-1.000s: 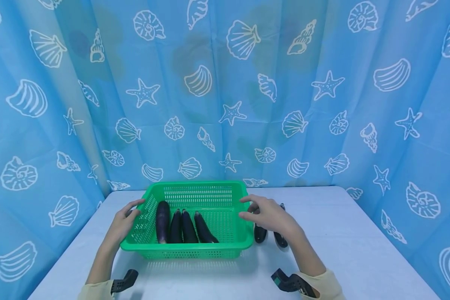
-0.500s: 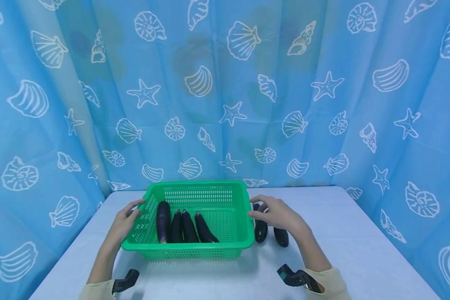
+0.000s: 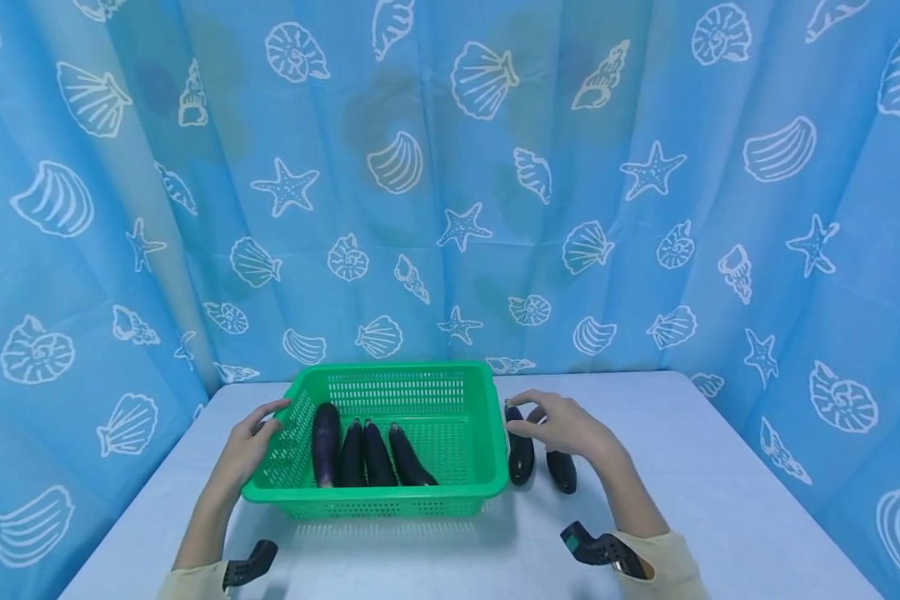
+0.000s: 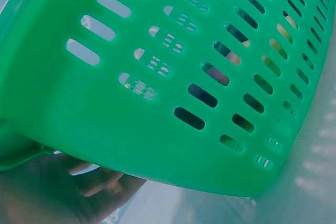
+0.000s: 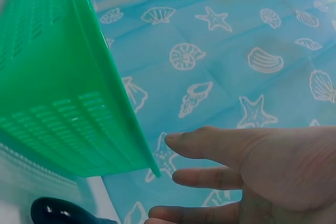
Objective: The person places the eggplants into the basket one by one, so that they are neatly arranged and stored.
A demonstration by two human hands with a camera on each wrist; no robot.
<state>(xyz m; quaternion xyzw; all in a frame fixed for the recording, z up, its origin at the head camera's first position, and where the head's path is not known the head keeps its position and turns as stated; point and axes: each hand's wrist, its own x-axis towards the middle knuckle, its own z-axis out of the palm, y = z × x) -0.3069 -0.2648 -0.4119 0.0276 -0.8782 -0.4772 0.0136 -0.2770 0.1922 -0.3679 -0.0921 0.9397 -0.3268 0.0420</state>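
Note:
A green plastic basket (image 3: 375,492) stands on the table with several dark purple eggplants (image 3: 326,446) lying side by side in its left and middle part. My left hand (image 3: 242,450) holds the basket's left rim; in the left wrist view its fingers (image 4: 113,187) pass partly behind the green wall. Just right of the basket, my right hand (image 3: 566,425) hovers with thumb and fingers apart, holding nothing. Under it lie two more eggplants: the nearer-to-basket eggplant (image 3: 521,462) and the outer eggplant (image 3: 562,473), both partly covered by the hand.
A white cloth covers the table (image 3: 690,475). Behind and on both sides hangs a blue curtain (image 3: 420,208) with white shell and starfish prints. Each wrist carries a black camera mount, one left mount (image 3: 251,563) and one right mount (image 3: 603,550).
My right hand has moved from over the basket's right rim to the right, above the eggplants outside. The left hand and the basket have stayed almost still.

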